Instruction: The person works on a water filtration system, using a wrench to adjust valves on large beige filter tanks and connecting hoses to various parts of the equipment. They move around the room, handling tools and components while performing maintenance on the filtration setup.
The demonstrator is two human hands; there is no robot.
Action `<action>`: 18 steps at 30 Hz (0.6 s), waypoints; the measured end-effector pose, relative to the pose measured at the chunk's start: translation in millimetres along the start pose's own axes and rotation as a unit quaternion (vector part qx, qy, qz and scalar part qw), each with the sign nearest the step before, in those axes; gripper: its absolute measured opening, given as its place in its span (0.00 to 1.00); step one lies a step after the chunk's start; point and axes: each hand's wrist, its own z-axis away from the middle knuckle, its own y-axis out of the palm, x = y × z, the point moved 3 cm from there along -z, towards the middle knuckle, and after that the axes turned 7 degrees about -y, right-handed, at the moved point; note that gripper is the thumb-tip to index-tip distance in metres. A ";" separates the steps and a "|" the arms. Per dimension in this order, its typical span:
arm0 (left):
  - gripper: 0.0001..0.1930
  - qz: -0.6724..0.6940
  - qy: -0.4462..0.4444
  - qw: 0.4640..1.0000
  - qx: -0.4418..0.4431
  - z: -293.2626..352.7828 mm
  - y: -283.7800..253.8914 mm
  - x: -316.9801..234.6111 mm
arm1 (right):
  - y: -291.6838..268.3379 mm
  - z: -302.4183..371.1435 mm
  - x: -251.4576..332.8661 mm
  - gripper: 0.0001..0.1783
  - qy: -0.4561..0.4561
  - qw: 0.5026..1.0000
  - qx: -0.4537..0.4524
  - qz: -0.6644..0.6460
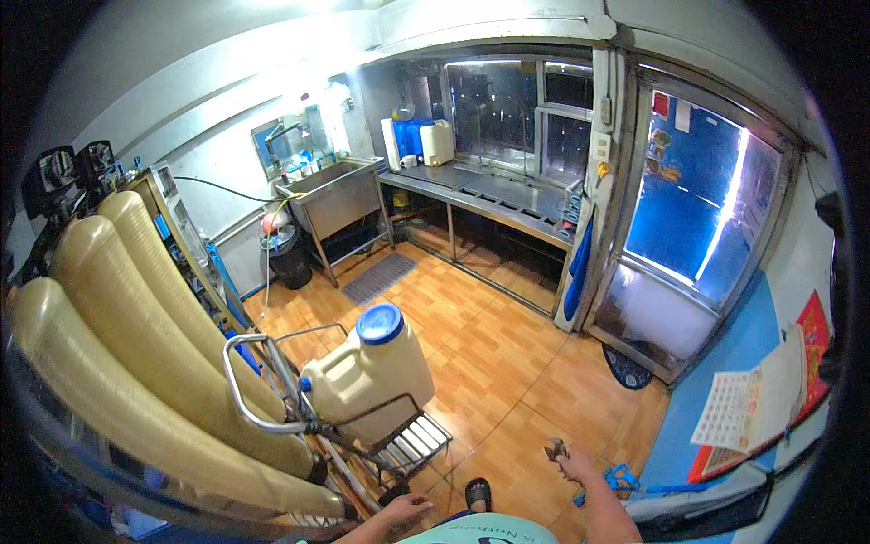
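A person's right hand [575,466] is closed around a small, dark metal tool with a forked head [555,448], held out at the lower right above glossy orange-brown tiles [507,399]. The tool's long axis runs from the hand toward the upper left, its head pointing away from the body; its exact kind is too small to tell. The left hand [412,510], low beside a tubular metal cart with a curved handle [232,376], has loosely bent fingers; I cannot tell whether their tips touch. On the cart stands a cream plastic jerrycan [367,381], smooth and rounded, its wide, ridged blue lid [379,324] on top and a small blue cap [305,384] toward the left. Beyond the cart's left side, three thick, finely ribbed, tan tubes [149,272] arch down in parallel.
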 end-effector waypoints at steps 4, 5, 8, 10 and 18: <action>0.34 -0.068 0.069 0.995 0.009 -103.2 -18.2 -100.0 | -3.5 -72.5 -109.6 0.14 0.075 0.978 0.103 0.163; 0.34 -0.085 0.110 0.990 0.033 -132.3 -20.9 -138.3 | 4.9 -82.7 -198.2 0.15 0.011 0.989 0.070 0.133; 0.28 -0.104 0.176 0.979 0.028 -182.6 -51.0 -242.9 | -19.0 -83.1 -212.0 0.16 0.130 0.971 0.129 0.150; 0.29 -0.153 0.186 0.970 0.034 -207.7 -68.1 -315.3 | -50.3 -82.4 -201.1 0.16 0.198 0.959 0.143 0.142; 0.31 -0.117 0.201 0.973 0.007 -343.4 -143.9 -458.2 | -138.1 -235.8 -181.1 0.18 0.196 0.955 0.135 0.174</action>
